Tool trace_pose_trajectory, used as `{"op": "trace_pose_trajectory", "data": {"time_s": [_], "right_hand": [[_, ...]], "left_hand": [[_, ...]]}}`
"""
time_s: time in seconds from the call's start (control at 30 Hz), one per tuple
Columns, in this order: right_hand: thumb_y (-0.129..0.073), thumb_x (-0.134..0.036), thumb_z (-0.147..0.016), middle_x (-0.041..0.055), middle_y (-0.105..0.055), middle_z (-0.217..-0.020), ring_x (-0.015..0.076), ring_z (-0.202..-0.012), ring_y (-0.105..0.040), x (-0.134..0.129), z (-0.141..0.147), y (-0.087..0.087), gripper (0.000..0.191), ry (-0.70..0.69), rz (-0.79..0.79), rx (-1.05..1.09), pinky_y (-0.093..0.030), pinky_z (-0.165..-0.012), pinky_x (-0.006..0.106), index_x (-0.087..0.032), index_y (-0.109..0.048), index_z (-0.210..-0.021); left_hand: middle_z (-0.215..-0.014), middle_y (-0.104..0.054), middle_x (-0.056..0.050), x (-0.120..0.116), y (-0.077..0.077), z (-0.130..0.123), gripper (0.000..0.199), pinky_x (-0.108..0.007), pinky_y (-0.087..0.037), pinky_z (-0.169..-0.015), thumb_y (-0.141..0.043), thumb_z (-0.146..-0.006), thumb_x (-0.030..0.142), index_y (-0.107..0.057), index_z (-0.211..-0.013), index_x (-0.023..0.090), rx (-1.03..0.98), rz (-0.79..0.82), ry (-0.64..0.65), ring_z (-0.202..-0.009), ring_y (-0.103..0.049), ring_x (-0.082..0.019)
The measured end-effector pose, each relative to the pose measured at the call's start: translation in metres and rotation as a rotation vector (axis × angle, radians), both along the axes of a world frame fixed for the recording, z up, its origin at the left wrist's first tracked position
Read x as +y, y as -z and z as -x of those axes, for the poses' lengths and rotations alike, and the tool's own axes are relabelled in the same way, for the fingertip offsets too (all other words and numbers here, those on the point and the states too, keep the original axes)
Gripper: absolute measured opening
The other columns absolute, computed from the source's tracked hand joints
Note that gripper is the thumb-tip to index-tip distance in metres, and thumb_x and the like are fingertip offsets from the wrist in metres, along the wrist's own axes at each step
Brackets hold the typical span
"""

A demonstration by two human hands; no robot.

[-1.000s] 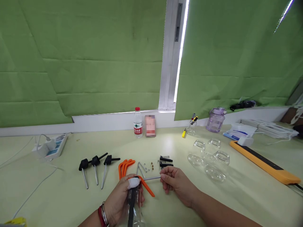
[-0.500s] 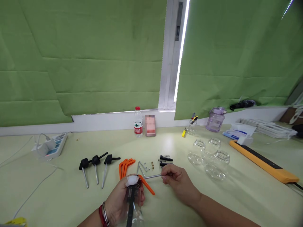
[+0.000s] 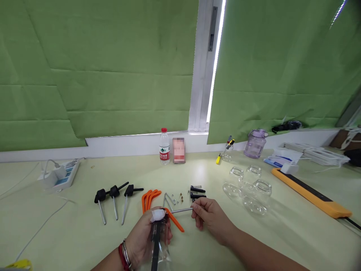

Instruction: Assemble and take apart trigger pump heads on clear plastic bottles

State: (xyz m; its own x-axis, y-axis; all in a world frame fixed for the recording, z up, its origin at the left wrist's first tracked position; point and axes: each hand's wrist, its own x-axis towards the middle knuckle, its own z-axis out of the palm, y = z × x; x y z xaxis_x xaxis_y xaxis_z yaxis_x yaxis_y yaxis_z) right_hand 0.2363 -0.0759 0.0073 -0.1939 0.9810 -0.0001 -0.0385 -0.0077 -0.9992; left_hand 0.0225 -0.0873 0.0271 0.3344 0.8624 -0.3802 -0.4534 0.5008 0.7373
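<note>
My left hand (image 3: 143, 233), with white tape round its thumb, is closed round the neck of a clear bottle (image 3: 163, 250) with a black strip down it. An orange lever (image 3: 175, 221) sticks out at the top of the bottle. A thin metal rod (image 3: 180, 210) runs from there to my right hand (image 3: 211, 218), whose thumb and forefinger pinch its far end. My left fingers hide where the rod meets the bottle's head. Beyond my hands lie more orange levers (image 3: 149, 199), bent metal rods (image 3: 167, 201) and small metal parts (image 3: 179, 197).
Black spray heads with tubes (image 3: 114, 192) lie to the left. Springs and black parts (image 3: 197, 192) rest behind my right hand. Several clear glass bottles (image 3: 262, 190) stand at right, near an orange power strip (image 3: 310, 194). A water bottle (image 3: 164, 148) stands by the wall.
My right hand has shifted very slightly, and its lower fingers show more below the rod. Both hands keep their hold.
</note>
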Motion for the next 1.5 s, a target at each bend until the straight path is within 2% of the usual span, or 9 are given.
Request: {"op": "trace_pose_trajectory", "data": {"time_s": [0.2,0.33,0.43,0.53,0.67,0.9,1.1,1.33,1.5], "right_hand": [[-0.062,-0.031,-0.076,-0.0033,-0.054,-0.055,0.0103,-0.054,-0.050,0.000,-0.001,-0.004,0.015,0.053,-0.132,-0.062,-0.042,-0.058,0.025,-0.016,-0.058,-0.074],[-0.056,-0.027,-0.079,-0.0019,-0.053,-0.064,0.0122,-0.060,-0.052,0.002,-0.002,-0.004,0.010,0.118,-0.197,-0.166,-0.044,-0.061,0.026,-0.017,-0.058,-0.082],[-0.048,-0.020,-0.084,0.0013,-0.058,-0.073,0.0143,-0.067,-0.055,0.005,0.001,-0.006,0.012,0.099,-0.343,-0.529,-0.043,-0.065,0.028,-0.018,-0.059,-0.081],[-0.044,-0.011,-0.084,0.0044,-0.061,-0.082,0.0161,-0.075,-0.056,0.010,0.011,-0.008,0.020,-0.009,-0.516,-0.990,-0.038,-0.065,0.027,-0.017,-0.061,-0.075],[-0.047,-0.006,-0.081,0.0059,-0.061,-0.081,0.0157,-0.073,-0.055,0.021,0.027,-0.006,0.019,-0.137,-0.548,-1.333,-0.031,-0.059,0.026,-0.014,-0.060,-0.069],[-0.046,-0.004,-0.084,0.0076,-0.060,-0.089,0.0160,-0.075,-0.056,0.032,0.031,-0.002,0.016,-0.055,-0.488,-1.368,-0.029,-0.060,0.025,-0.014,-0.058,-0.087],[-0.043,-0.008,-0.087,0.0058,-0.059,-0.091,0.0154,-0.076,-0.056,0.033,0.031,-0.002,0.016,0.008,-0.480,-1.368,-0.030,-0.060,0.026,-0.016,-0.057,-0.086],[-0.047,-0.010,-0.084,0.0062,-0.056,-0.095,0.0182,-0.082,-0.052,0.021,0.039,-0.002,0.017,-0.075,-0.694,-1.408,-0.033,-0.063,0.027,-0.017,-0.059,-0.092],[-0.047,-0.010,-0.082,0.0058,-0.056,-0.094,0.0181,-0.080,-0.049,0.017,0.042,-0.005,0.018,-0.125,-0.737,-1.420,-0.032,-0.063,0.027,-0.017,-0.060,-0.092]], "left_hand": [[-0.062,-0.060,-0.002,0.002,-0.001,0.001,0.015,-0.028,-0.045,-0.050,-0.060,-0.071,0.031,-0.057,-0.072,0.016,0.022,-0.013,0.049,-0.049,-0.059,-0.018],[-0.063,-0.060,-0.002,0.001,-0.006,0.003,0.015,-0.028,-0.045,-0.051,-0.060,-0.072,0.031,-0.057,-0.073,0.016,-0.005,-0.057,0.005,-0.051,-0.059,-0.017],[-0.065,-0.061,-0.003,0.001,-0.011,0.004,0.014,-0.028,-0.045,-0.052,-0.061,-0.072,0.029,-0.059,-0.074,0.015,-0.026,-0.123,-0.073,-0.052,-0.060,-0.018],[-0.064,-0.062,-0.004,0.002,-0.015,0.006,0.014,-0.029,-0.046,-0.050,-0.063,-0.071,0.027,-0.060,-0.073,0.014,-0.047,-0.190,-0.153,-0.051,-0.060,-0.018],[-0.065,-0.064,-0.005,0.007,-0.017,0.012,0.013,-0.028,-0.047,-0.052,-0.064,-0.070,0.025,-0.062,-0.071,0.012,-0.097,-0.189,-0.206,-0.053,-0.061,-0.018],[-0.065,-0.065,-0.006,0.011,-0.018,0.017,0.012,-0.028,-0.048,-0.055,-0.063,-0.070,0.024,-0.063,-0.073,0.012,-0.130,-0.216,-0.239,-0.055,-0.061,-0.018],[-0.063,-0.065,-0.005,0.010,-0.022,0.016,0.011,-0.028,-0.048,-0.053,-0.065,-0.069,0.024,-0.062,-0.073,0.013,-0.100,-0.194,-0.251,-0.053,-0.062,-0.018],[-0.063,-0.065,-0.005,0.011,-0.022,0.017,0.012,-0.028,-0.049,-0.053,-0.065,-0.068,0.024,-0.063,-0.072,0.012,-0.108,-0.216,-0.242,-0.053,-0.062,-0.018],[-0.063,-0.065,-0.005,0.011,-0.020,0.017,0.013,-0.029,-0.050,-0.056,-0.066,-0.068,0.025,-0.062,-0.072,0.013,-0.080,-0.255,-0.235,-0.055,-0.062,-0.018]]}}
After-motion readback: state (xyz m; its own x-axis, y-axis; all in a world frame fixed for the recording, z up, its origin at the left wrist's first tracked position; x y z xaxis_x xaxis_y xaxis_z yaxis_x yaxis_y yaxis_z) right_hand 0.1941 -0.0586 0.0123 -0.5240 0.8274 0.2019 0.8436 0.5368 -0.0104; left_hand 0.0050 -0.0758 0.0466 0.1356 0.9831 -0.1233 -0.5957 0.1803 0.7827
